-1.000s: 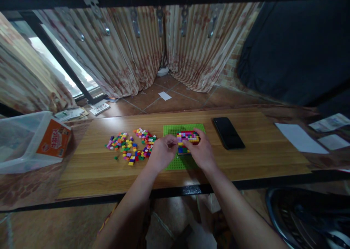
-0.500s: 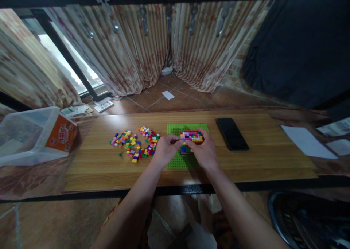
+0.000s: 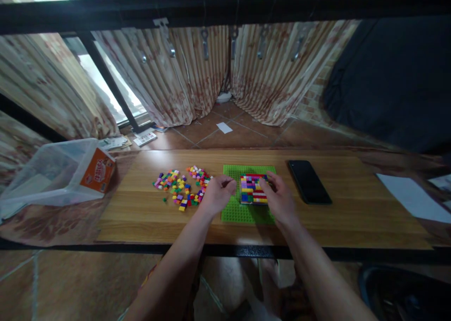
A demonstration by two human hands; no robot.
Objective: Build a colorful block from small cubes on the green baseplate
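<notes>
Left hand (image 3: 216, 195), grip pinched together, beside a multicoloured toy-brick block (image 3: 251, 189) on a green baseplate (image 3: 234, 214); right hand (image 3: 282, 201) clamped on its right end.

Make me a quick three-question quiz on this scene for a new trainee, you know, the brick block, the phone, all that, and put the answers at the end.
1. True or false: the black phone lies to the right of the green baseplate.

2. Which hand is at the right end of the brick block?
a) left
b) right
c) neither

3. Fill in the missing word: the loose bricks lie on the wooden tabletop, to the ____ of the green baseplate.

Key:
1. True.
2. b, the right hand.
3. left.
</notes>
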